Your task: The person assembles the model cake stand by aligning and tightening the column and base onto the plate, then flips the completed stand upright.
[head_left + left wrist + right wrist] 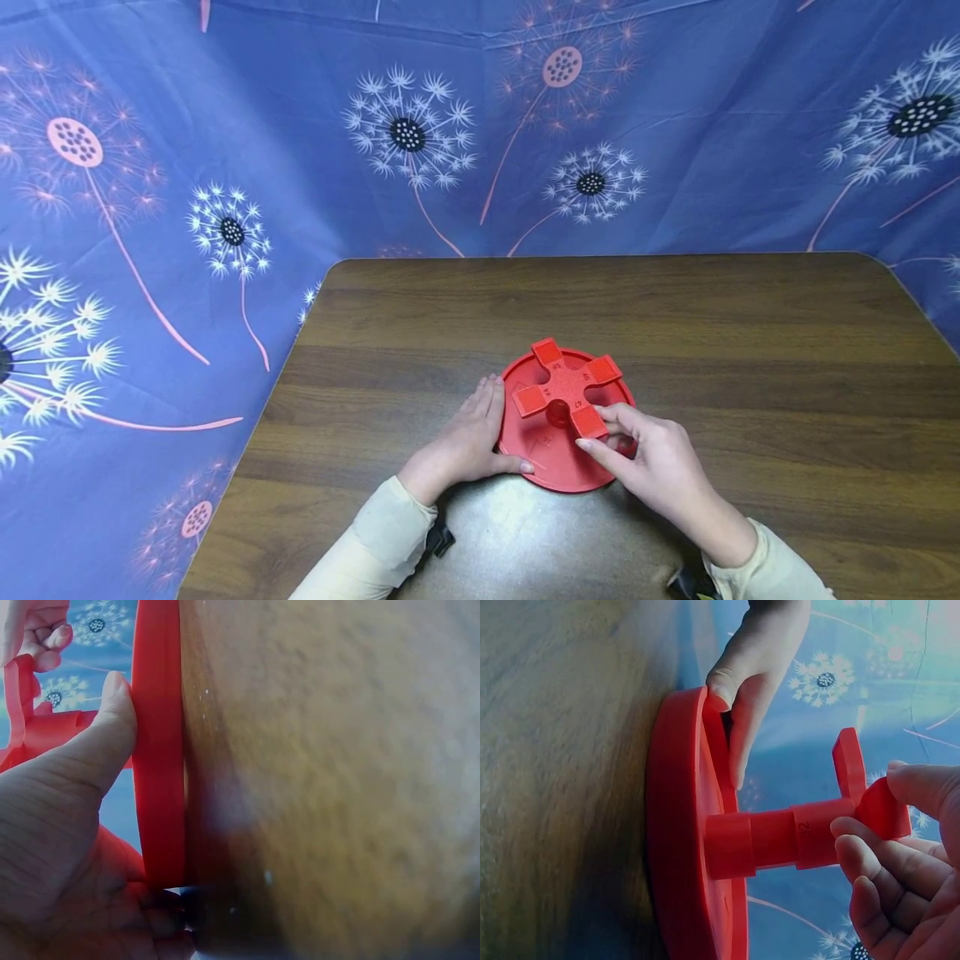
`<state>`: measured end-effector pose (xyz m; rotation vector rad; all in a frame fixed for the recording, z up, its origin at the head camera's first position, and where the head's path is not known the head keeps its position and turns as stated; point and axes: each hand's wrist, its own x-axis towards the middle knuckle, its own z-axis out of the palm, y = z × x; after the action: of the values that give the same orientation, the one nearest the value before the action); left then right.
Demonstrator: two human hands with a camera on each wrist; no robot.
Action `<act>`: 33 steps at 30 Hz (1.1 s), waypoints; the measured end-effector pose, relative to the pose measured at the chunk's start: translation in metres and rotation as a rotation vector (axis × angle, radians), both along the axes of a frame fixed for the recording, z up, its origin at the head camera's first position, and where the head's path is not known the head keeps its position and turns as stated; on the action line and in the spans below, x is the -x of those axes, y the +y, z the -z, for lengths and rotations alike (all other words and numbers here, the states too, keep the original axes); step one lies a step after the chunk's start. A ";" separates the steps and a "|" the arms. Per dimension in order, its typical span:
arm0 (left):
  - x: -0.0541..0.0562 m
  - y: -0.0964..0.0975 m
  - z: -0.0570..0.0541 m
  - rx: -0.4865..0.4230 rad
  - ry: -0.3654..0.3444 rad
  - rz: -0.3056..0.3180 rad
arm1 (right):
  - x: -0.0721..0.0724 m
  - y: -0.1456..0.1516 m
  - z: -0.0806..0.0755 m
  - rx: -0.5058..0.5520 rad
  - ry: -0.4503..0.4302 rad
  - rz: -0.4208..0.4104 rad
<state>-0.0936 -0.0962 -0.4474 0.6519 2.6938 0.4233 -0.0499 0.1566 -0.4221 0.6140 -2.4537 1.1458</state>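
Observation:
A red round base [525, 450] with a raised rim lies on the wooden table. From it rises a stepped red post [772, 838], marked with a 2. At the post's upper end sits a red cross-shaped top [567, 385], its several flat-ended arms bearing numbers such as 45 and 46. My right hand [648, 454] pinches the near-right arm of this cross between thumb and fingers. My left hand [468, 437] rests against the base's left side, fingers fairly straight along the rim and thumb over its near edge. The cross hides part of the post in the head view.
The brown wood-grain table [750, 350] extends around the base on all sides. Behind and to the left hangs a blue cloth [480, 167] with a dandelion print. A dark strap piece [438, 537] shows under the left sleeve.

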 end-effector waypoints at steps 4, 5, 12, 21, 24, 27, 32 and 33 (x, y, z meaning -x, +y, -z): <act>0.000 0.000 0.001 -0.009 0.003 0.000 | -0.001 -0.001 0.000 0.000 0.000 0.004; 0.000 0.000 0.001 -0.012 0.006 -0.001 | -0.001 -0.002 0.000 0.003 -0.003 0.003; 0.000 0.000 0.000 0.001 0.005 -0.003 | -0.003 -0.005 -0.001 -0.013 0.010 0.022; -0.001 0.002 0.002 -0.012 -0.013 -0.014 | -0.003 -0.002 0.002 -0.022 0.025 0.027; -0.001 0.002 0.003 -0.015 -0.020 -0.014 | -0.003 -0.001 0.003 -0.019 0.022 0.016; -0.001 0.002 0.002 -0.001 -0.020 -0.008 | -0.002 0.000 0.004 -0.023 0.027 -0.006; 0.000 0.000 0.000 0.017 -0.017 0.009 | 0.005 0.010 0.001 -0.024 0.023 -0.072; 0.001 -0.001 0.000 0.019 -0.015 0.014 | 0.007 0.013 0.000 -0.018 0.010 -0.086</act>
<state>-0.0943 -0.0971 -0.4470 0.6594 2.6738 0.3972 -0.0570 0.1700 -0.4219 0.7350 -2.4527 1.1508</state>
